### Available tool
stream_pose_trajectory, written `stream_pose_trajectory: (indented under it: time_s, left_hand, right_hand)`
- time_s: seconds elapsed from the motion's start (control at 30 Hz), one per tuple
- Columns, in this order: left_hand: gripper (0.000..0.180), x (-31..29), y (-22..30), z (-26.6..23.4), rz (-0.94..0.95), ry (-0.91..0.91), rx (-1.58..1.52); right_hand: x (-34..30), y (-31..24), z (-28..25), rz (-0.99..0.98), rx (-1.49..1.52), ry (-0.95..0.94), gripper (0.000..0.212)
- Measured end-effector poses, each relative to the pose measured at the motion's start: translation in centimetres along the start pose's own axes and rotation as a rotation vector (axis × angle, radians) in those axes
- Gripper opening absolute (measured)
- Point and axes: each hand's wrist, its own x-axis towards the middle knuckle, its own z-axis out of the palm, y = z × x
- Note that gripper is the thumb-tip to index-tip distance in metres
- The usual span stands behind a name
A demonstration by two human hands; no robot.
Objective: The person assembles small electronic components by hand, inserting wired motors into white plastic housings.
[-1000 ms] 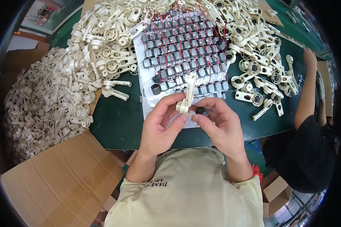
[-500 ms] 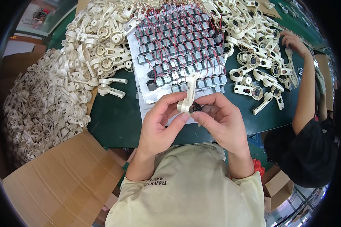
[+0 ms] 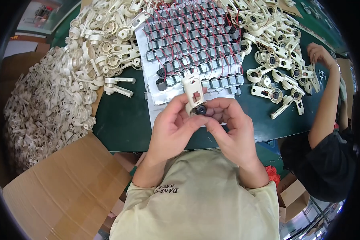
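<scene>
In front of my body, both hands are raised over the near edge of the table. My left hand [image 3: 170, 126] is closed around a cream plastic housing [image 3: 193, 89], a slotted arm with a round end, pointing away from me. A black round part [image 3: 200, 109] sits at the round end, facing me. My right hand [image 3: 234, 130] pinches at this end from the other side, fingertips against the black part. How far that part is seated in the housing cannot be made out. Beyond my hands, rows of small grey motors [image 3: 214, 66] with red wires lie on a white board [image 3: 164, 98].
Cream housings [image 3: 112, 60] are heaped at the left, beside a large pile of small cream parts [image 3: 40, 112]. More housings with black parts [image 3: 274, 62] lie right. A cardboard flap [image 3: 68, 184] stands near left. A co-worker's arm [image 3: 326, 96] reaches onto the green table [image 3: 120, 128] at right.
The housing has turned in my hands, so its slotted face and the black round part now show toward me. The co-worker's hand has shifted slightly right in the picture.
</scene>
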Motion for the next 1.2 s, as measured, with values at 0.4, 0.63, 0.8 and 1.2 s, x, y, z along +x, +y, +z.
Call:
stream_pose_trajectory:
  time_s: [0.4,0.63,0.8,1.2]
  left_hand:
    - [0.031,0.2,-0.5,-0.6,-0.084,0.023,-0.046]
    - [0.035,-0.2,-0.6,-0.8,0.059,0.014,0.129]
    - [0.033,-0.2,-1.0,-0.2,0.146,0.058,0.172]
    - [0.03,-0.3,-0.6,0.5,0.255,0.138,0.566]
  right_hand:
    - [0.6,0.0,-0.2,-0.131,-0.175,0.001,0.022]
    - [1.0,1.2,-0.8,0.019,0.038,-0.028,0.018]
    - [1.1,0.8,-0.4,0.076,0.286,-0.067,0.021]
    - [1.4,1.0,0.6,0.079,0.305,-0.023,0.017]
